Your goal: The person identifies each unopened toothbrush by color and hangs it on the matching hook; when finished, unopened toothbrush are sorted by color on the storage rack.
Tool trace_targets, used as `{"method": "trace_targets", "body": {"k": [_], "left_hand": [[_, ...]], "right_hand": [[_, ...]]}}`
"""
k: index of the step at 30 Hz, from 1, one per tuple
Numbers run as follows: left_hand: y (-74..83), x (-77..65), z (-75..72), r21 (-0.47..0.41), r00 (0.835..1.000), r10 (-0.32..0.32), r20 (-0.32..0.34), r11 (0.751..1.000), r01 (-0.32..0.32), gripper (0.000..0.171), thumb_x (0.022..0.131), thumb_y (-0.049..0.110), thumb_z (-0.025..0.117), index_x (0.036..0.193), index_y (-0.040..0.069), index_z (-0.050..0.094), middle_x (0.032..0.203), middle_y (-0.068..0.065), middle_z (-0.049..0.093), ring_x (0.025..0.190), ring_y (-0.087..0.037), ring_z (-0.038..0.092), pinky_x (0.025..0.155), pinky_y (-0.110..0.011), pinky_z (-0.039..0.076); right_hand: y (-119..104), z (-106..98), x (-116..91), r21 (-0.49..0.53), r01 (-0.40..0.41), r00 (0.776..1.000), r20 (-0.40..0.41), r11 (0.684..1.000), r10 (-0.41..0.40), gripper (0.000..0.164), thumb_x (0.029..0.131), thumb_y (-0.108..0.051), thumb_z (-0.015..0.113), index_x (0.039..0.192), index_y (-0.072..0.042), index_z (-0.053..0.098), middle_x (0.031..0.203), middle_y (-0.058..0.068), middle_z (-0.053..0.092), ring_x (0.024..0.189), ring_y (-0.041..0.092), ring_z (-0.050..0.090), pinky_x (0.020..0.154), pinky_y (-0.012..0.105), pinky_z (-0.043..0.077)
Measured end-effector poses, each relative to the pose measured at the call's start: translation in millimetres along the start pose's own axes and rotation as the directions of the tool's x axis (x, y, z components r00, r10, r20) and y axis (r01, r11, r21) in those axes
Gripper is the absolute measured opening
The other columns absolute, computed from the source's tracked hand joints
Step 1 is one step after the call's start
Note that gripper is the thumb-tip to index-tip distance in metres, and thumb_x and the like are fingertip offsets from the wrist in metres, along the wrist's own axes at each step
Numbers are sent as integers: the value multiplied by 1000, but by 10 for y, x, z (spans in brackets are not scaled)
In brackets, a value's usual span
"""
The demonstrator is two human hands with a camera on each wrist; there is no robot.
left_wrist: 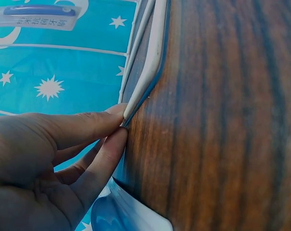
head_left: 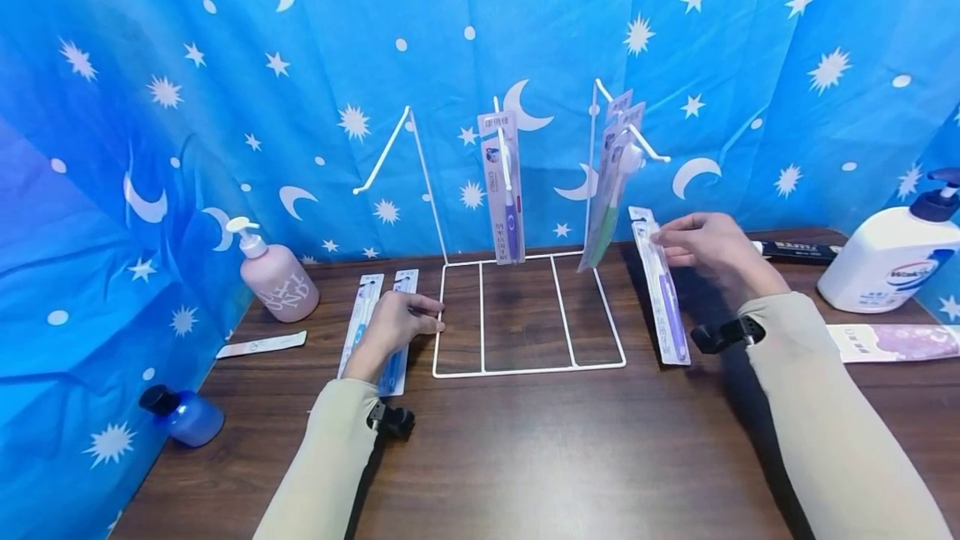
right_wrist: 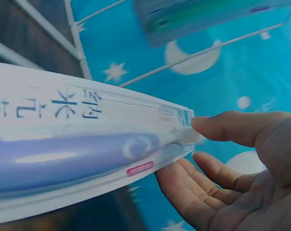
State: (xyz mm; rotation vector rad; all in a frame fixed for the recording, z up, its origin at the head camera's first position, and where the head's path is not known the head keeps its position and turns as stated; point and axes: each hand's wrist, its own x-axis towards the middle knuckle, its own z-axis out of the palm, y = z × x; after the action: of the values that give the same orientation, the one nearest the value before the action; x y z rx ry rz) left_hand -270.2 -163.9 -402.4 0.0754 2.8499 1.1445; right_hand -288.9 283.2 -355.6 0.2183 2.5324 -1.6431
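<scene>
My left hand (head_left: 399, 322) pinches the left side of a white wire display rack (head_left: 528, 372) between thumb and fingertips; the left wrist view shows the rack's wire (left_wrist: 152, 57) at the fingertips. My right hand (head_left: 712, 248) holds a packaged purple toothbrush (head_left: 663, 298) by its edge, tilted to the right of the rack. Its purple handle (right_wrist: 73, 156) fills much of the right wrist view. From the rack's middle hook hangs another purple toothbrush pack (head_left: 502, 190). Packs with a green toothbrush (head_left: 606, 227) in front hang on the right hook. The left hook (head_left: 382, 152) is bare.
Two blue toothbrush packs (head_left: 362, 311) lie partly beneath my left arm. A pink pump bottle (head_left: 279, 282), a white strip (head_left: 262, 345) and a blue bottle (head_left: 193, 419) are on the left. At right are a white pump bottle (head_left: 885, 261), a dark box (head_left: 798, 252) and a pinkish pack (head_left: 900, 342).
</scene>
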Motion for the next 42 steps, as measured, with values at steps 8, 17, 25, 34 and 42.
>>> {"method": "trace_targets", "body": {"k": [8, 17, 25, 34, 42], "left_hand": [[14, -7, -2, -3, 1000, 6, -8, 1000, -6, 24, 77, 11, 82, 101, 12, 77, 90, 0, 71, 79, -17, 60, 76, -34, 45], [11, 6, -11, -9, 1000, 9, -18, 1000, -9, 24, 77, 10, 82, 101, 12, 77, 91, 0, 71, 79, -18, 59, 76, -35, 44], [4, 31, -3, -5, 1000, -1, -23, 1000, 1, 24, 77, 11, 82, 100, 13, 77, 89, 0, 70, 79, -18, 58, 73, -32, 44], [-20, 28, 19, 3, 1000, -4, -21, 1000, 4, 21, 79, 12, 81, 99, 15, 77, 87, 0, 68, 79, -19, 57, 71, -32, 43], [-33, 33, 29, 0, 999, -8, -43, 1000, 8, 22, 77, 11, 82, 97, 15, 78, 85, 2, 68, 76, -18, 57, 69, -31, 44]], "right_hand": [[-392, -193, -373, -87, 150, 980, -122, 985, -160, 78, 83, -55, 68, 139, -5, 49, 126, 12, 57, 97, 15, 64, 92, 43, 43], [-897, -268, -989, 78, 429, 866, -319, 900, -385, 49, 82, -25, 78, 126, -9, 63, 105, -2, 68, 91, 10, 64, 72, 15, 47], [-1180, -95, -1566, 324, 680, 726, -419, 658, -545, 44, 80, 4, 76, 122, 6, 62, 110, 17, 66, 96, 24, 62, 78, 20, 50], [-1414, 455, -1958, 71, 663, 732, -271, 745, -626, 41, 81, -6, 78, 121, -5, 65, 105, 14, 70, 90, 22, 68, 71, 24, 52], [-1470, 805, -1682, 2, 635, 768, -107, 773, -631, 38, 83, -29, 78, 117, -18, 66, 97, 2, 71, 87, 17, 68, 70, 28, 54]]}}
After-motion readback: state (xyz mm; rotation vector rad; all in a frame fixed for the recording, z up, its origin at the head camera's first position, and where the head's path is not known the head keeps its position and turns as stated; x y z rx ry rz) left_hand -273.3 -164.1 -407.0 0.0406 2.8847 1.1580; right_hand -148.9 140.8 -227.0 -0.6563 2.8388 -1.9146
